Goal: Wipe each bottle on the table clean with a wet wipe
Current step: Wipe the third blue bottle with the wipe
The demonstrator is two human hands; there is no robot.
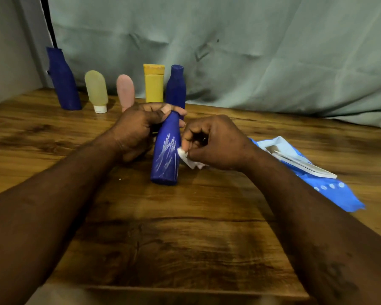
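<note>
Along the back of the table (53, 150) stand five waiting bottles: a tall blue bottle (63, 81), a pale green bottle (96, 89), a pink bottle (125, 91), a yellow tube (154, 84) and a second blue bottle (176, 84). In front of them the left hand (139, 128) curls its fingers round the neck of the streaked blue bottle (166, 155), which sits mid-table between both hands. Just right of it, the wet wipe (188, 158) touches the bottle's flank, pinched between the thumb and fingertips of the right hand (216, 144). A wipe pack (306, 170) lies further right. To do this well, I judge, the left hand should roll the bottle so its white streaks (plain on the upper face) meet the wipe in long strokes. The bottle leans, its base seemingly on the wood toward the person and its neck pointing away and up, so its long axis runs near to far.
</note>
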